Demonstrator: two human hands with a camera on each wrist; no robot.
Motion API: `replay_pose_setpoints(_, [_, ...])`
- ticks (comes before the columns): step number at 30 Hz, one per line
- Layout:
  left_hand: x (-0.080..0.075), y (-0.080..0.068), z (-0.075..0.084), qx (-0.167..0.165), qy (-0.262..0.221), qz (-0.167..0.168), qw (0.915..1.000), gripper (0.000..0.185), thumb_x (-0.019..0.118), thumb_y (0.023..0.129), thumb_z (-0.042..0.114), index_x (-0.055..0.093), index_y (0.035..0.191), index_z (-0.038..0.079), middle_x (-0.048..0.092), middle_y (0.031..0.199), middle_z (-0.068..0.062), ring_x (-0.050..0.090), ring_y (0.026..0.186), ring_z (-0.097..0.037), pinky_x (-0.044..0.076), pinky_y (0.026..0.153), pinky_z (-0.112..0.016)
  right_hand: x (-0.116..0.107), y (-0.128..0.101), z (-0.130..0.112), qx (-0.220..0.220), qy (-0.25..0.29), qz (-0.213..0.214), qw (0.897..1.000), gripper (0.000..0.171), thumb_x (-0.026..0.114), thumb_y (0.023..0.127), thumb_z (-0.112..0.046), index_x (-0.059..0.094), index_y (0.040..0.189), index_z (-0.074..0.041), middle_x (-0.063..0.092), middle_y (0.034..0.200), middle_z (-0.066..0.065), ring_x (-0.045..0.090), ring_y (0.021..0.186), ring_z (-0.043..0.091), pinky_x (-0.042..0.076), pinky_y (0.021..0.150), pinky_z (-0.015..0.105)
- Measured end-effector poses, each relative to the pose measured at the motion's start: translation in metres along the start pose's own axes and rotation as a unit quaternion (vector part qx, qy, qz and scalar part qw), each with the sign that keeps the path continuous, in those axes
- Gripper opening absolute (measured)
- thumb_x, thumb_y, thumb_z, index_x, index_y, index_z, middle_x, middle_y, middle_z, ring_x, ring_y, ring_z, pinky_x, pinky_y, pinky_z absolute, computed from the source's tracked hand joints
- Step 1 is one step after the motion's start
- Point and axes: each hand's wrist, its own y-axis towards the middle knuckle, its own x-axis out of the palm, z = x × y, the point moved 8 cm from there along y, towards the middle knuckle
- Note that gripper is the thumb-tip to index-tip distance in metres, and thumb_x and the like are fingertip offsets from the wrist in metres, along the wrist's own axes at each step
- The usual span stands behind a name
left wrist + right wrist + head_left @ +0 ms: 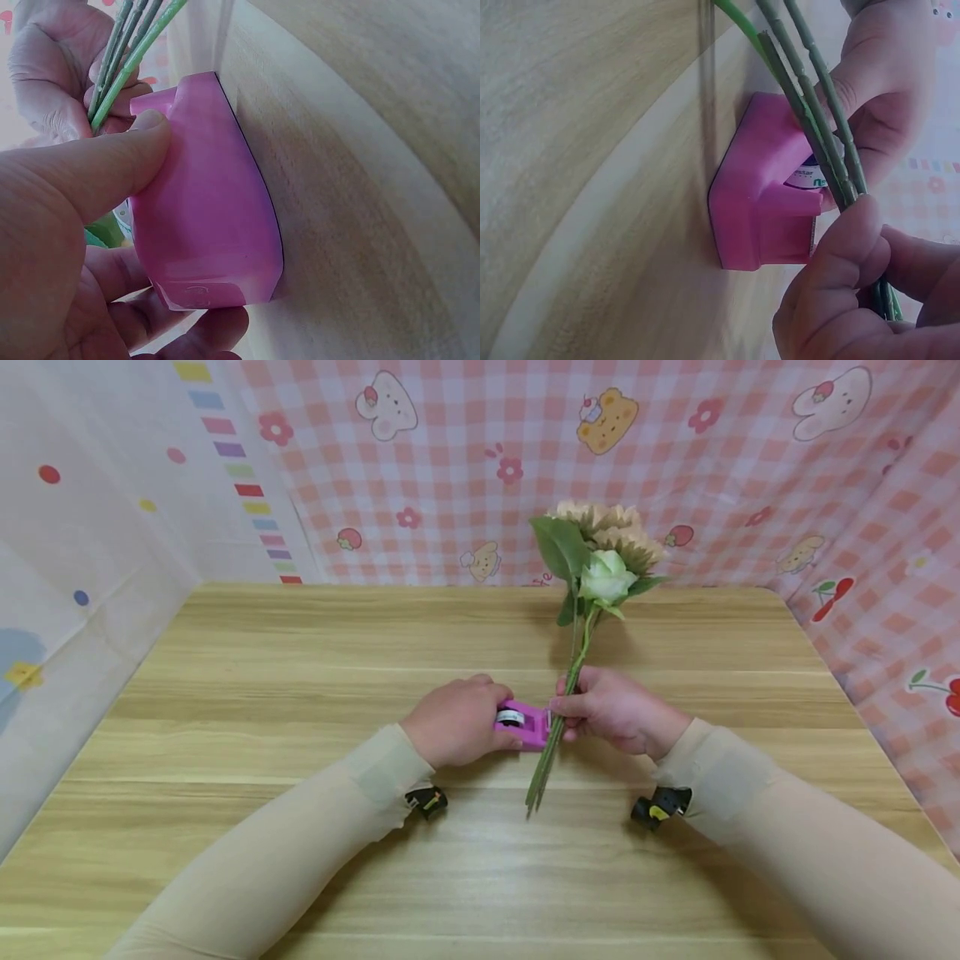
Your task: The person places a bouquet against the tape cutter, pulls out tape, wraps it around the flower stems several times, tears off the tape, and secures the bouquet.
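Observation:
My left hand grips a pink tape dispenser on the table, thumb along one side and fingers round the other in the left wrist view. A tape roll with a white-labelled core sits inside it. My right hand pinches a bunch of green flower stems between thumb and fingers, just beside the dispenser's cutting end. Above that hand, the bunch carries a pale green-white rose, peach-coloured blooms and broad green leaves. The lower stem ends slant toward me. Whether tape touches the stems is hidden.
A wood-grain table spreads under both hands. Behind it hangs a pink checked cloth with cartoon prints, and a white dotted cloth lines the left side. Small black cameras hang at both wrists.

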Motion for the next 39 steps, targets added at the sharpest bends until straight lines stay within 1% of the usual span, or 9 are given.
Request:
replay_pose_setpoints(4, [-0.0002, 0.0000, 0.0005, 0.002, -0.003, 0.000, 1.0000, 0.067, 0.071, 0.095, 0.061, 0.064, 0.141, 0.013, 0.068, 0.128, -0.005, 0.064, 0.100, -0.018, 0.056, 0.091, -0.037, 0.0000, 0.0002, -0.0007, -0.007, 0.009, -0.002, 1.000, 0.010, 0.055, 0.103, 0.003, 0.049, 0.097, -0.002, 0.054, 0.080, 0.001, 0.058, 0.071, 0.011, 0.057, 0.067, 0.022])
replay_pose_setpoints(10, [-0.0005, -0.0006, 0.0006, 0.000, -0.005, -0.002, 1.0000, 0.066, 0.071, 0.095, 0.059, 0.064, 0.141, 0.013, 0.067, 0.130, -0.005, 0.065, 0.102, -0.018, 0.056, 0.092, -0.037, 0.0020, 0.0003, -0.0001, -0.001, 0.016, -0.006, 1.000, 0.010, 0.055, 0.103, 0.004, 0.048, 0.097, -0.001, 0.055, 0.080, 0.001, 0.059, 0.072, 0.010, 0.058, 0.069, 0.021])
replay_pose_setpoints(15, [0.0004, 0.0002, 0.0000, -0.002, -0.006, -0.003, 1.0000, 0.066, 0.071, 0.095, 0.058, 0.063, 0.143, 0.013, 0.067, 0.131, -0.005, 0.065, 0.105, -0.019, 0.056, 0.095, -0.039, 0.0040, 0.0000, -0.0006, -0.001, 0.025, -0.019, 1.000, 0.014, 0.054, 0.102, 0.005, 0.049, 0.091, -0.003, 0.055, 0.077, 0.002, 0.061, 0.069, 0.011, 0.058, 0.068, 0.021])
replay_pose_setpoints(19, [0.0004, 0.0004, 0.0003, 0.001, -0.006, -0.003, 1.0000, 0.065, 0.072, 0.095, 0.058, 0.064, 0.142, 0.013, 0.067, 0.129, -0.005, 0.065, 0.103, -0.019, 0.056, 0.094, -0.039, 0.0054, 0.0012, -0.0005, -0.002, 0.032, -0.023, 0.999, 0.015, 0.053, 0.101, 0.005, 0.049, 0.089, -0.004, 0.054, 0.075, 0.002, 0.062, 0.069, 0.011, 0.058, 0.069, 0.021])
replay_pose_setpoints(27, [0.0001, -0.0002, -0.0002, 0.002, -0.004, -0.002, 1.0000, 0.068, 0.069, 0.095, 0.063, 0.064, 0.141, 0.014, 0.067, 0.127, -0.004, 0.064, 0.101, -0.018, 0.056, 0.091, -0.037, 0.0052, 0.0031, 0.0012, -0.004, 0.041, -0.017, 0.999, 0.010, 0.052, 0.100, 0.007, 0.047, 0.098, -0.001, 0.058, 0.078, 0.001, 0.062, 0.069, 0.010, 0.058, 0.070, 0.022])
replay_pose_setpoints(32, [0.0011, 0.0007, -0.0011, 0.001, -0.005, -0.002, 1.0000, 0.068, 0.069, 0.095, 0.063, 0.064, 0.142, 0.014, 0.067, 0.127, -0.004, 0.065, 0.102, -0.018, 0.056, 0.092, -0.038, 0.0052, 0.0011, 0.0003, -0.003, 0.054, -0.014, 0.998, 0.012, 0.052, 0.101, 0.008, 0.044, 0.105, 0.000, 0.060, 0.079, 0.001, 0.063, 0.068, 0.010, 0.058, 0.070, 0.022])
replay_pose_setpoints(35, [0.0018, 0.0011, -0.0016, 0.001, -0.006, -0.003, 1.0000, 0.068, 0.069, 0.095, 0.063, 0.063, 0.142, 0.014, 0.067, 0.128, -0.004, 0.065, 0.103, -0.019, 0.055, 0.094, -0.038, 0.0053, 0.0019, 0.0010, -0.002, 0.063, -0.012, 0.998, 0.014, 0.052, 0.101, 0.009, 0.042, 0.105, -0.001, 0.061, 0.080, 0.001, 0.063, 0.068, 0.010, 0.059, 0.070, 0.022])
replay_pose_setpoints(39, [0.0024, 0.0015, -0.0022, -0.001, -0.008, -0.005, 1.0000, 0.069, 0.069, 0.095, 0.062, 0.063, 0.143, 0.014, 0.067, 0.128, -0.004, 0.065, 0.104, -0.019, 0.055, 0.095, -0.038, 0.0069, 0.0014, 0.0005, -0.008, 0.072, -0.018, 0.997, 0.014, 0.050, 0.101, 0.009, 0.042, 0.100, -0.003, 0.063, 0.079, 0.001, 0.064, 0.069, 0.009, 0.059, 0.072, 0.023])
